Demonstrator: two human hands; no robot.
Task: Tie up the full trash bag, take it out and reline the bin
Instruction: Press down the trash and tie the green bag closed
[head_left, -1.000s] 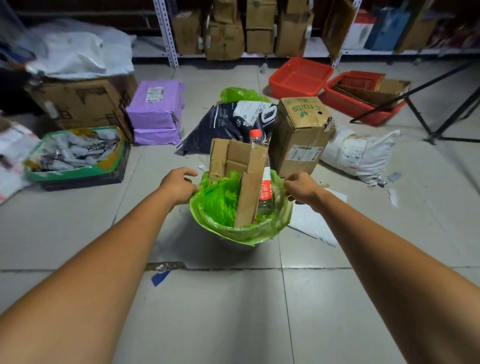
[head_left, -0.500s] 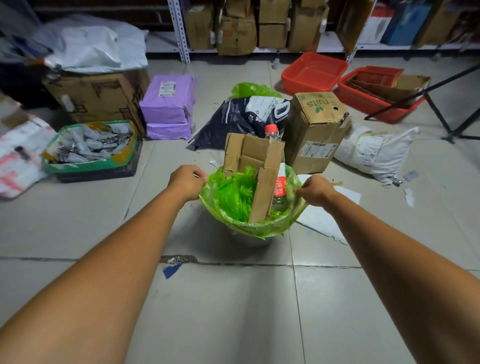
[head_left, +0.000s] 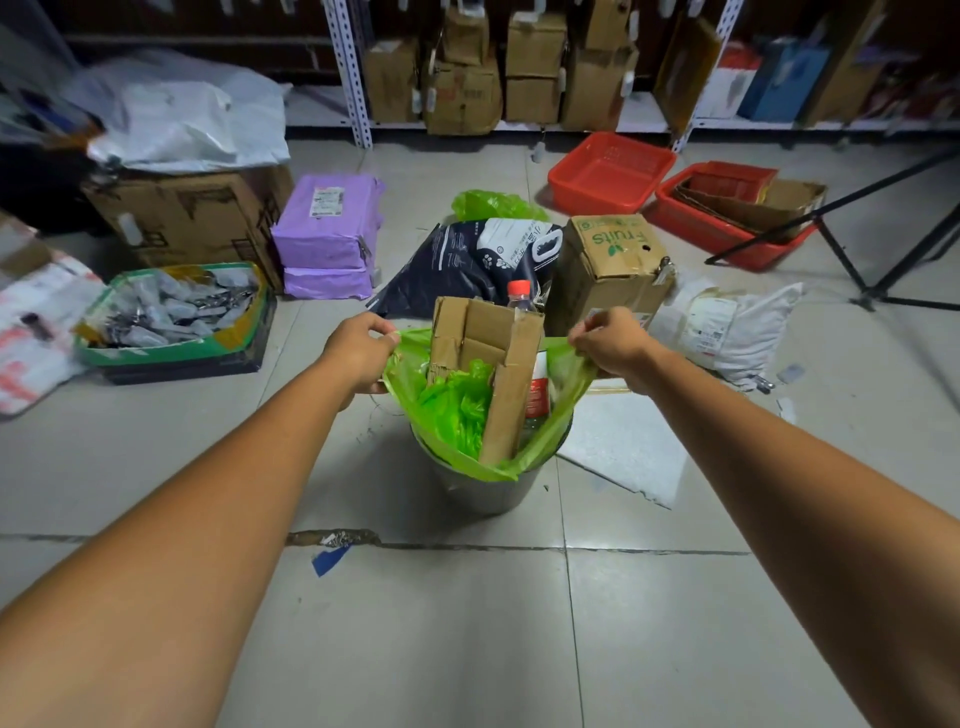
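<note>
Green bag (head_left: 406, 375) rim now off bin (head_left: 488, 493)

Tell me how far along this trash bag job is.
Early. Done: the green trash bag has its side edges lifted off the bin rim. In hand: the left hand and right hand each grip one edge. Left: the bag is untied and still sits in the bin, cardboard and a bottle poking out; tying, carrying out and relining remain.

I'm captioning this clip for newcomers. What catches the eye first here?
The bright green trash bag at centre, stuffed with cardboard and a red-capped bottle, its edges gripped by the left hand and right hand above the bin. Behind: red baskets right, purple parcels left.
</note>
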